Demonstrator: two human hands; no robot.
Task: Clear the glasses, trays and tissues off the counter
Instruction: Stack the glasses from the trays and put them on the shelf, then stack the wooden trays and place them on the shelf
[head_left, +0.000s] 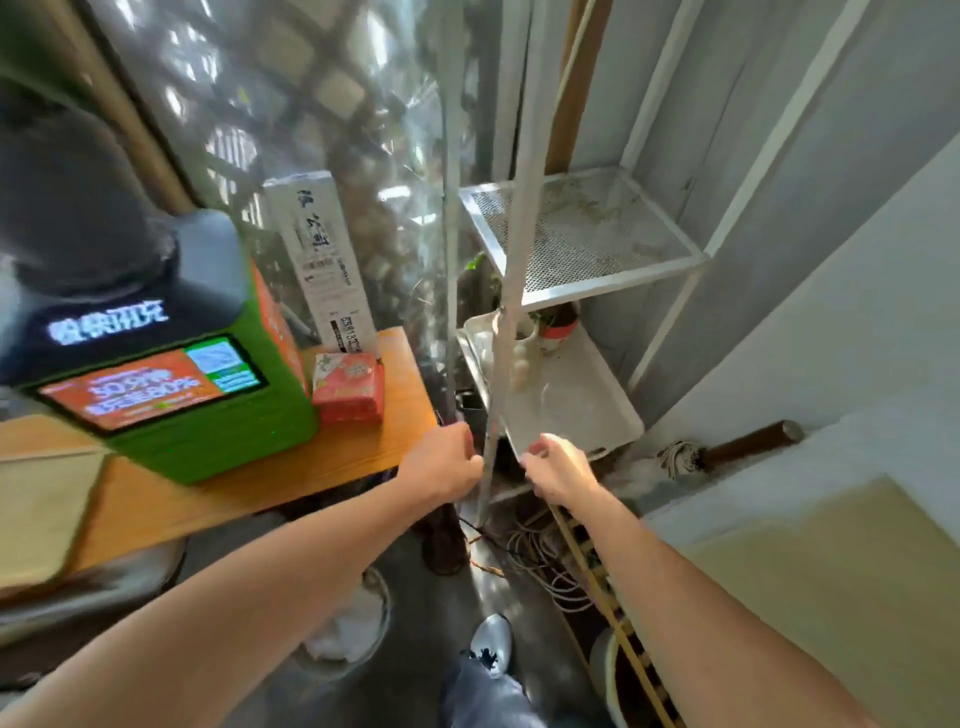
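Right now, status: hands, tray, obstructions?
Left hand shut by the white shelf post. Right hand grips the white rectangular tray on the lower shelf. Post stands between the hands.

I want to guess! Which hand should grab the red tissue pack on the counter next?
Probably the left hand: it is nearer the tissue pack, while the right hand holds the white tray.

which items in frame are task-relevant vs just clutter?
Job:
white tray on the lower rack shelf, right hand at its near corner
red tissue pack on the orange counter
left hand beside the rack post

Lying about:
green kiosk
tall white box
potted plant
floor cables
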